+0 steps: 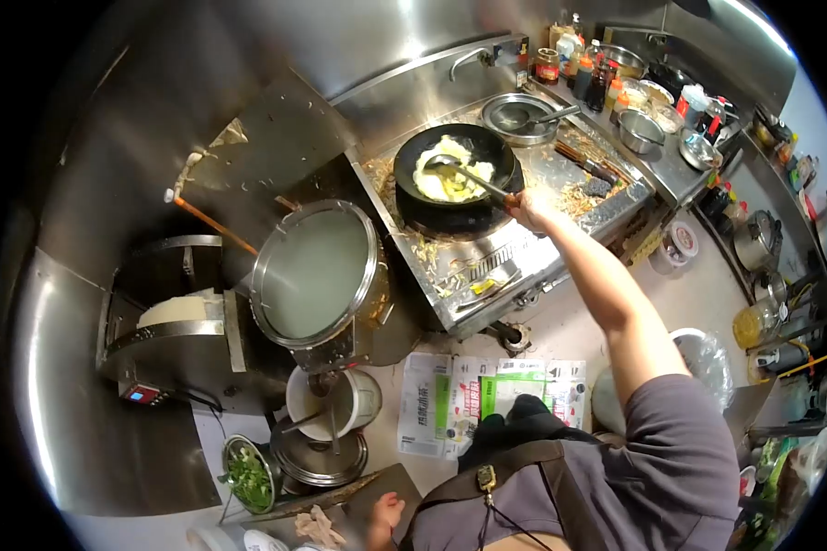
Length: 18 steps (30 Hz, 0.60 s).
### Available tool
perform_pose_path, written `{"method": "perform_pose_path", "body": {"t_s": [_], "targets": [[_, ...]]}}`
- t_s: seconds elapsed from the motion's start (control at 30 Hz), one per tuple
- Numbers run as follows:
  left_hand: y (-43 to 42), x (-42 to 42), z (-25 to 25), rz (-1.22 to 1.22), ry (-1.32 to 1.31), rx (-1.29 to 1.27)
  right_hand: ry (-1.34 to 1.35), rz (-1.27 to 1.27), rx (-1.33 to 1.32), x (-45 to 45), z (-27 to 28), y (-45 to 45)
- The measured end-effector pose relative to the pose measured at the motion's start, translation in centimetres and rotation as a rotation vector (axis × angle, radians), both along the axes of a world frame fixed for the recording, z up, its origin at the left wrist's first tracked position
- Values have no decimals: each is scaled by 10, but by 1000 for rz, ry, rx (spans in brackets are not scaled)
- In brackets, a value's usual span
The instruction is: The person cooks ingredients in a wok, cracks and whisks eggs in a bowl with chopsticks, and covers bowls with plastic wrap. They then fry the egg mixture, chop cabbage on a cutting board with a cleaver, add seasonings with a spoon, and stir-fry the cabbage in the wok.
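My right hand [527, 212] is closed around the handle of a ladle [476, 177]. The ladle's bowl rests among yellow, egg-like food [455, 188] inside a black wok [404, 165]. That wok sits over a burner on the steel stove [413, 266]. Low in view, my left hand [388, 511] hangs beside my body near a counter edge, its fingers loosely bent with nothing visible in them. Close to it lies a crumpled beige cloth [318, 527].
A large pot of cloudy liquid [312, 271] stands left of the stove, above a white bucket [366, 401]. Greens fill a bowl [249, 473]. Behind the wok is a metal basin [524, 115]. Sauce bottles [597, 87] crowd the back right. Printed cardboard [423, 404] covers the floor.
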<state>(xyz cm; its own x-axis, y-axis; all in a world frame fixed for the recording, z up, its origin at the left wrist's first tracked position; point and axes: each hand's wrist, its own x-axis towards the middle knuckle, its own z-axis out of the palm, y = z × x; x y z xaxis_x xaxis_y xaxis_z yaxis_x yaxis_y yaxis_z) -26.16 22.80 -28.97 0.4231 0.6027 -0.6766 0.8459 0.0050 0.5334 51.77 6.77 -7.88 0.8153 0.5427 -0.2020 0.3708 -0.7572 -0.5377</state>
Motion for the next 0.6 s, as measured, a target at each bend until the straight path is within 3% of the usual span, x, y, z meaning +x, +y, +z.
{"method": "perform_pose_path", "body": {"t_s": [0.07, 0.13, 0.17, 0.2, 0.23, 0.3, 0.33, 0.43, 0.53, 0.6], "targets": [[-24, -4, 36, 186, -128, 30, -338, 152, 42, -38, 26, -21], [-16, -80, -52, 220, -273, -124, -233, 74, -143, -96, 108, -46], [-15, -98, -70, 240, -340, -205, -299, 120, -209, -81, 94, -52], [-18, -102, -68, 171, -244, -171, -367, 166, -275, -66, 81, -60], [-17, -98, -65, 102, -149, -150, -287, 69, -249, -86, 103, -49], [-8, -76, -66, -34, -68, -123, -375, 22, -311, -66, 66, -27], [1, -60, -69, -102, -61, -112, -417, -43, -235, -60, 43, -23], [38, 8, -68, -312, -65, -84, 61, -234, 124, -62, 0, -14], [64, 96, -24, -538, 54, -54, -80, -144, 671, -68, -36, -6], [74, 154, 2, -781, 50, 56, 540, -313, 1109, -79, -35, -29]]}}
